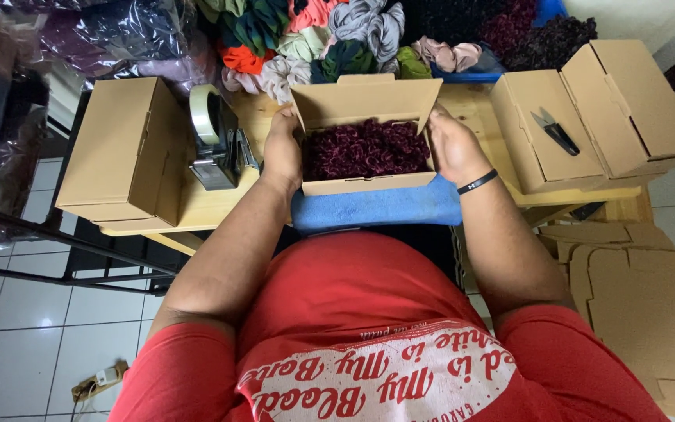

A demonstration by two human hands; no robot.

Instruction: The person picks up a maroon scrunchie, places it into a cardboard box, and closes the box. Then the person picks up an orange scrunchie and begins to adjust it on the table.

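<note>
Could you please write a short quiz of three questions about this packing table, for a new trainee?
1. True or false: the tape dispenser stands to the right of the open box.
2. What fills the open box?
A. dark red scrunchies
B. scissors
C. tape rolls
3. Where do the snips lie?

Key:
1. False; it stands to the left.
2. A.
3. On the box flap at the right; left hand and right hand grip the open box's sides.
</note>
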